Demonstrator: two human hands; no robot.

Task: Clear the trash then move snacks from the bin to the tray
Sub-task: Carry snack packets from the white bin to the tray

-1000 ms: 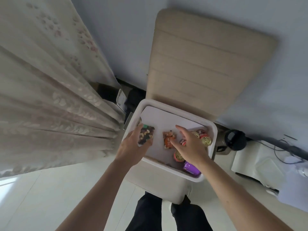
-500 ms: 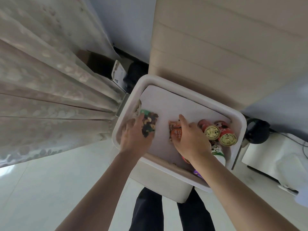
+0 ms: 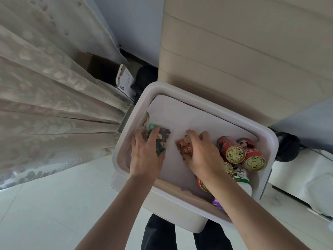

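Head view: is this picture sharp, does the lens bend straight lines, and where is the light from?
Head view: sharp, the can lid reads clearly, and the left hand gripping the dark packet and right hand gripping the orange packet show no smear; head view: the beige panel seams bow from the wide lens; daylight comes through the curtain at left.

To your left hangs a pale patterned curtain (image 3: pixel 45 105); behind its edge sits an open cardboard box (image 3: pixel 83 61); ahead, a blue-grey wall (image 3: pixel 137 24) backs a beige ribbed panel (image 3: pixel 243 60); below you lies a pale glossy tiled floor (image 3: pixel 45 213); the light is soft.
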